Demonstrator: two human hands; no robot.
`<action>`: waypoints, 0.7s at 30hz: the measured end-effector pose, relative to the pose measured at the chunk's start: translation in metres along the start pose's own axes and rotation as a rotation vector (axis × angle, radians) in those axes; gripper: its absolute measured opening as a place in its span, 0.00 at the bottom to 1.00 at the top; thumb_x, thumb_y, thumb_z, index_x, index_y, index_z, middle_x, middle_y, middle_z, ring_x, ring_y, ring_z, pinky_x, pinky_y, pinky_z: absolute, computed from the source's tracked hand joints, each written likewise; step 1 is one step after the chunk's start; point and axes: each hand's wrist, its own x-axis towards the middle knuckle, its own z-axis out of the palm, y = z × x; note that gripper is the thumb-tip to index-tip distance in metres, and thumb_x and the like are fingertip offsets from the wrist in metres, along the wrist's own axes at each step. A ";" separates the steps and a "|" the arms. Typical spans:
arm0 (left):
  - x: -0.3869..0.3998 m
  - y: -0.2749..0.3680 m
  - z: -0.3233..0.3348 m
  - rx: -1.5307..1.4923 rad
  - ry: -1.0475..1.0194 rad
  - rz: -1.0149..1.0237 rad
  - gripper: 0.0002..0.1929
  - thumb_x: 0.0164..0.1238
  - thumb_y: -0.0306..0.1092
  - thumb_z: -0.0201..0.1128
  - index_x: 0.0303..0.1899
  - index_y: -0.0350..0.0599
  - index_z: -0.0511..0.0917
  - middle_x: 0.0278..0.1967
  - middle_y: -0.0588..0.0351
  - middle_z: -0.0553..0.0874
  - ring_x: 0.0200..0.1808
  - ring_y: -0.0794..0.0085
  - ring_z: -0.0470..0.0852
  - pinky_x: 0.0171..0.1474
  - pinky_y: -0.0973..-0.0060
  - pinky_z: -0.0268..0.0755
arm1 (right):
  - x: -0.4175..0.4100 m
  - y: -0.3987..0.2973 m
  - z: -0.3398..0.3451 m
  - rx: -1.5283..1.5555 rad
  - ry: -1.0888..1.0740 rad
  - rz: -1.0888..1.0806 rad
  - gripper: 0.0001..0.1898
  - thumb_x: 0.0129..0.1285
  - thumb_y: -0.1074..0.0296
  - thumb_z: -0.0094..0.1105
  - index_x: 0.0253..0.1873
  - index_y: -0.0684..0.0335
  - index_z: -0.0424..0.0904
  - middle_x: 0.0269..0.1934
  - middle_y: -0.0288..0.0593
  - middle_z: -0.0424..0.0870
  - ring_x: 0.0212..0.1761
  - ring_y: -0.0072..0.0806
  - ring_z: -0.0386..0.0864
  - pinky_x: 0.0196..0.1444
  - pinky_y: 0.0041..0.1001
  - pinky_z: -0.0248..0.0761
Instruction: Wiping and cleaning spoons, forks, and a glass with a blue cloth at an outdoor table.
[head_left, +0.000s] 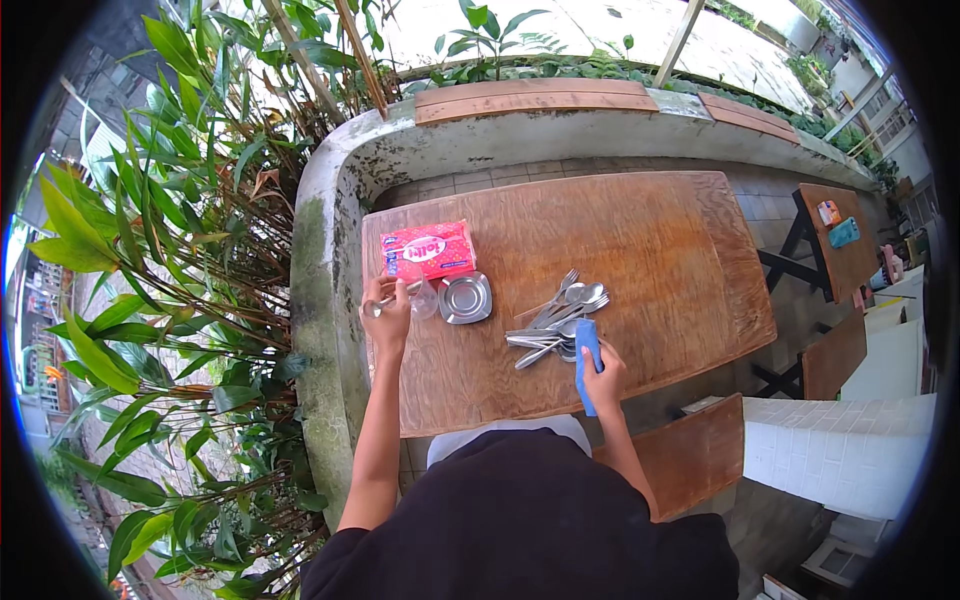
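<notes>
My left hand (388, 319) grips a metal spoon (373, 308), its bowl pointing left and its handle towards a clear cup (424, 302). Whether the handle's tip is inside the cup I cannot tell. To the cup's right sits a square metal ashtray (466, 298). A pink tissue pack (427, 250) lies just behind both. In my right hand (606, 373) is a folded blue cloth (587, 360), held over the right side of a loose pile of metal spoons and forks (555, 322). The cloth partly hides a spoon bowl in that pile.
Everything lies on a wooden table (652, 247). A low concrete wall (319, 300) runs along its left and far sides, with leafy plants (187, 315) beyond. At right stands another wooden table (844, 259) bearing small packs. A wooden bench (682, 457) is at lower right.
</notes>
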 end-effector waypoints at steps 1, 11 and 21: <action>-0.001 0.006 -0.001 0.141 -0.015 -0.013 0.08 0.57 0.32 0.66 0.36 0.40 0.79 0.31 0.54 0.86 0.35 0.70 0.84 0.38 0.73 0.76 | -0.002 0.004 -0.004 -0.018 -0.003 0.029 0.11 0.63 0.65 0.57 0.41 0.69 0.80 0.41 0.52 0.83 0.40 0.49 0.80 0.43 0.36 0.72; -0.008 0.050 0.025 0.314 0.147 0.568 0.16 0.60 0.39 0.66 0.46 0.42 0.77 0.45 0.54 0.81 0.47 0.59 0.77 0.49 0.68 0.68 | 0.001 0.003 -0.017 -0.118 0.002 0.059 0.11 0.63 0.65 0.57 0.41 0.68 0.80 0.41 0.52 0.82 0.40 0.49 0.80 0.42 0.36 0.72; -0.132 0.009 0.138 0.284 -1.171 0.625 0.29 0.60 0.47 0.63 0.61 0.48 0.69 0.63 0.53 0.68 0.64 0.61 0.66 0.58 0.61 0.66 | 0.001 -0.009 -0.022 -0.100 -0.028 0.034 0.11 0.62 0.66 0.58 0.42 0.68 0.80 0.41 0.52 0.83 0.41 0.48 0.80 0.43 0.35 0.72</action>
